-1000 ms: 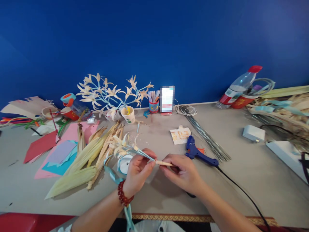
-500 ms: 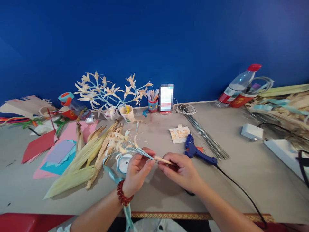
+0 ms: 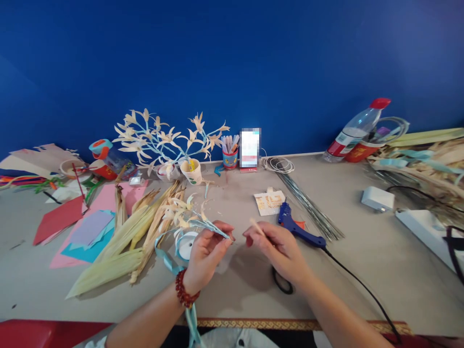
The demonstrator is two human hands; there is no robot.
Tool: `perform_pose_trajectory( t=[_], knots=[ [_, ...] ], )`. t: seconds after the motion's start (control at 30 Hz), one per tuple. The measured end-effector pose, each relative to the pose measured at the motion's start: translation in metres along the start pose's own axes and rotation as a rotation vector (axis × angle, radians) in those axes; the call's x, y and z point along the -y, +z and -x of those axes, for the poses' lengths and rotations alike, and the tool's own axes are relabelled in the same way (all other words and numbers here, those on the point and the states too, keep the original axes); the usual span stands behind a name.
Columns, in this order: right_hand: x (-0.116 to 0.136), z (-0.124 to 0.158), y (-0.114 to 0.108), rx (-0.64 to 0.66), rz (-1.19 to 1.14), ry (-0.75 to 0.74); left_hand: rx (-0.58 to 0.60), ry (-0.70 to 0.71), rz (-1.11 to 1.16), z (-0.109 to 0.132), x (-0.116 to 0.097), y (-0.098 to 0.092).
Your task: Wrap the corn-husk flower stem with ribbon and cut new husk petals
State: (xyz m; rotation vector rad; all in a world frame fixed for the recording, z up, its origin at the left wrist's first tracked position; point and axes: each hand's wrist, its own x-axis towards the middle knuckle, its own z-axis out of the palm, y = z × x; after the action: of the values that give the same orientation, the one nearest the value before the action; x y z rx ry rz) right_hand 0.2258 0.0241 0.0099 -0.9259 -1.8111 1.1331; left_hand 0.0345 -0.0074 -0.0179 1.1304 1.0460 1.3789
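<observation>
My left hand (image 3: 206,253), with a red bead bracelet at the wrist, pinches a bunch of blue-wrapped stems (image 3: 212,226). Pale husk flowers (image 3: 183,215) spread from their far end. In the fingers of my right hand (image 3: 277,249) is a slim cream-coloured stick (image 3: 256,226), tilted up and apart from the stems; whether it is rolled husk or wood I cannot tell. A white spool (image 3: 186,245) with blue ribbon (image 3: 168,263) lies beside my left hand. Partly under my right forearm shows a black loop-shaped handle (image 3: 284,285).
A blue glue gun (image 3: 300,231) with its cord lies right of my hands, near metal wires (image 3: 311,208). Corn husks (image 3: 119,241) and coloured paper (image 3: 90,229) lie left. Flower cups (image 3: 191,173), a pen cup (image 3: 230,159) and a phone (image 3: 250,147) line the wall.
My right hand has drawn back to the right from the stem ends, and its stick now points upward. More of the black handle shows. My left hand has barely moved.
</observation>
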Motion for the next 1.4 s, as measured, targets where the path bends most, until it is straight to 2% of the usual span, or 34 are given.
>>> perform_pose_trajectory(
  t=[0.1,0.17,0.37,0.43,0.53,0.63,0.8,0.9,1.0,1.1,1.17,1.23,1.3,1.33,1.4],
  knots=[
    [-0.008,-0.005,-0.011,-0.189,-0.052,0.028,0.009,-0.039,0.024,-0.002,0.0,-0.002],
    [-0.015,-0.009,-0.016,-0.224,-0.043,0.082,0.0,-0.071,0.038,-0.002,0.0,-0.002],
    [-0.026,-0.016,-0.008,0.011,0.347,0.207,0.001,-0.104,0.11,-0.003,-0.001,-0.002],
    [-0.027,-0.017,-0.004,0.027,0.439,0.203,0.002,-0.11,0.137,-0.004,-0.002,-0.002],
    [-0.024,-0.017,-0.002,-0.041,0.487,0.11,0.012,-0.12,0.158,-0.005,-0.002,-0.003],
    [-0.013,-0.016,0.0,-0.086,0.307,0.044,0.02,-0.098,0.096,-0.005,-0.003,-0.003],
    [-0.004,-0.015,0.016,0.069,-0.288,0.232,0.083,0.031,-0.118,-0.004,-0.005,-0.004],
    [-0.008,-0.014,0.028,0.049,-0.462,0.335,0.114,0.109,-0.182,-0.003,-0.005,-0.002],
    [-0.008,-0.013,0.032,0.001,-0.559,0.371,0.118,0.128,-0.211,-0.002,-0.006,-0.001],
    [0.002,-0.018,0.019,-0.184,-0.562,0.325,0.106,0.08,-0.179,-0.001,-0.006,-0.002],
    [0.009,-0.024,0.004,-0.357,-0.551,0.224,0.098,0.034,-0.128,-0.001,-0.006,-0.003],
    [0.013,-0.03,-0.011,-0.475,-0.559,0.105,0.09,-0.008,-0.055,0.0,-0.006,-0.003],
    [0.014,-0.034,-0.019,-0.479,-0.495,0.028,0.086,-0.047,0.029,0.0,-0.005,-0.003],
    [0.013,-0.034,-0.02,-0.44,-0.416,0.013,0.083,-0.062,0.065,0.0,-0.005,-0.002],
    [0.008,-0.035,-0.016,-0.283,-0.172,0.019,0.083,-0.078,0.117,-0.001,-0.005,-0.002]
  ],
)
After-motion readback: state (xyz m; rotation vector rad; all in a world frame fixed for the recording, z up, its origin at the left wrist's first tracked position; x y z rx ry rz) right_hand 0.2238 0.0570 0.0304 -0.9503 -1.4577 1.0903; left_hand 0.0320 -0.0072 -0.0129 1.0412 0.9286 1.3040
